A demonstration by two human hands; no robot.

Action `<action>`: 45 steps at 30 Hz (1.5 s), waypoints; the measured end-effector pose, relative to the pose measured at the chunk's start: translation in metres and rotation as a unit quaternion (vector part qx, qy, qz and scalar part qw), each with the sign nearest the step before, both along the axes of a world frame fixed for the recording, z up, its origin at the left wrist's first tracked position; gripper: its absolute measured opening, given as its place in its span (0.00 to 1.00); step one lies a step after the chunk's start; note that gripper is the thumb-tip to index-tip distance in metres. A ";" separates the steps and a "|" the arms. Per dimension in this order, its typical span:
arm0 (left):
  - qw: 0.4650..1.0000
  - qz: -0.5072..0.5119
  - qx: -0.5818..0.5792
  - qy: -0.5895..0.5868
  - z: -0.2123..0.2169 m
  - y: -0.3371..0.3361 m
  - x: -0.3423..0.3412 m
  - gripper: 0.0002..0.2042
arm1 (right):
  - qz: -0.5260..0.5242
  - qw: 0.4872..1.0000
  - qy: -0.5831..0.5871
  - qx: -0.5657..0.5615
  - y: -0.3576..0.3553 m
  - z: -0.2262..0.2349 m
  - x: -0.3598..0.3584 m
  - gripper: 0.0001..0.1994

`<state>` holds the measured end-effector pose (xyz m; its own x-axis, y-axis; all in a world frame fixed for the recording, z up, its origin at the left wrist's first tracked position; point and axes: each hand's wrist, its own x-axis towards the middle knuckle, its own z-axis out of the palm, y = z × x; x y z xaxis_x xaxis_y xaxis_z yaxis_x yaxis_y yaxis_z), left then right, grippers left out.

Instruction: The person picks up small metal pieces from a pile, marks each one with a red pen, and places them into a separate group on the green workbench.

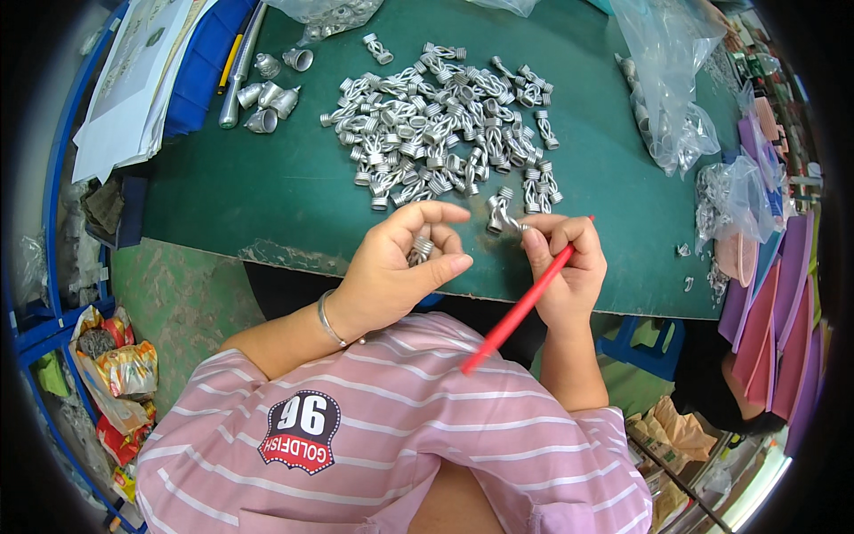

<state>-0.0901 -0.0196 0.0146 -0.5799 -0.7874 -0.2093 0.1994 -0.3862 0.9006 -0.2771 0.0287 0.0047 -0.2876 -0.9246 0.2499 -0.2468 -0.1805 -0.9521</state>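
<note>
My left hand [400, 256] is half curled above the table's near edge, with a small silver threaded metal part [420, 249] in its palm. Its index finger and thumb are apart. Across from it, my right hand [569, 264] grips a long thin red stick [516, 313] that slants down toward my shirt. The thumb and forefinger of that hand also pinch the end of a twisted silver metal piece [503, 214]. Just beyond both hands lies a broad heap of similar silver pieces [436, 125], each with a ribbed end and twisted loops.
Several silver cone-shaped caps [264, 107] sit at the far left of the green table [222, 196], beside a metal rod [237, 84] and a blue tray [200, 71] under papers. A clear plastic bag [672, 80] of parts lies right. Pink and purple sheets [774, 320] stand beside the table.
</note>
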 end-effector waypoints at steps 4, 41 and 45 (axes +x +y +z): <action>1.000 -0.003 -0.009 -0.014 0.001 0.000 0.000 0.15 | 0.117 0.961 -0.242 0.071 0.008 0.008 0.004 0.12; 0.897 -0.316 0.304 0.053 -0.044 0.018 0.058 0.10 | -0.022 0.951 0.304 -0.059 -0.017 0.002 0.011 0.14; 0.902 -0.121 0.414 -0.016 -0.102 0.021 0.050 0.13 | -0.056 0.997 0.055 -0.017 -0.008 -0.004 0.000 0.11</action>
<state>-0.0396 0.0015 -0.0876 -0.6972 -0.2037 -0.6874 -0.0027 -0.9580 0.2867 -0.2773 0.0203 0.0012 -0.3578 -0.8786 0.3162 -0.3707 -0.1771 -0.9117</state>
